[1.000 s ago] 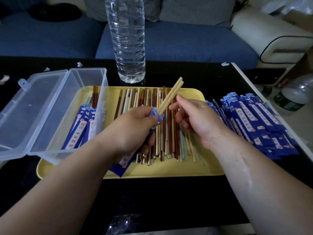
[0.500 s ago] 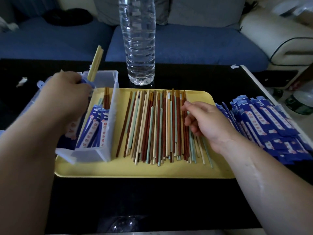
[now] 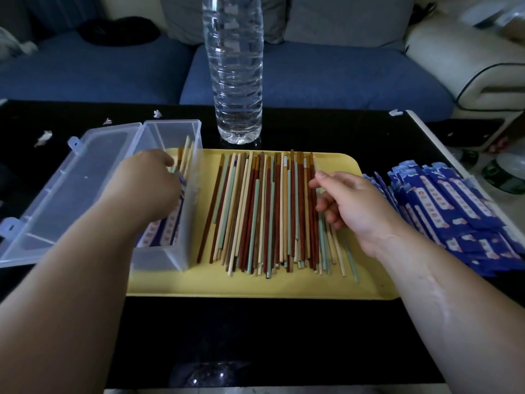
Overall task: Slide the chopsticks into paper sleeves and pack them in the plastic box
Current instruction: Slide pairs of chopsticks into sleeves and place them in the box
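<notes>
The fingers [image 3: 322, 177] of the right hand [image 3: 352, 206] are loosely bent, and their tips rest on the right edge of the loose chopsticks [image 3: 255, 211]; no stick is plainly pinched or lifted. The left hand [image 3: 145, 186] reaches down into the plastic box [image 3: 187, 251] with its back to the camera. Its fingers are hidden, so I cannot tell whether they grasp something or are released. Just past this hand, pale bare tips [image 3: 186, 155] stand out and point to the far side. Under the hand lie the sleeved chopsticks [image 3: 167, 231], along the length of the box, near to far. Their blue sleeves carry a white strip with red characters, too small to read. The box stands on the left end of the yellow tray [image 3: 255, 285], and its clear lid [image 3: 71, 189] lies open to the left. The loose chopsticks, brown, green and cream, lie side by side on the tray, with the long axis near to far. To the right of the tray, on the black table [image 3: 255, 336], is a pile of empty paper sleeves [image 3: 443, 206] with the same print, slanted from far left to near right. A clear water bottle [image 3: 235, 66] without a readable label stands upright just beyond the tray, in front of a blue sofa [image 3: 312, 75].
</notes>
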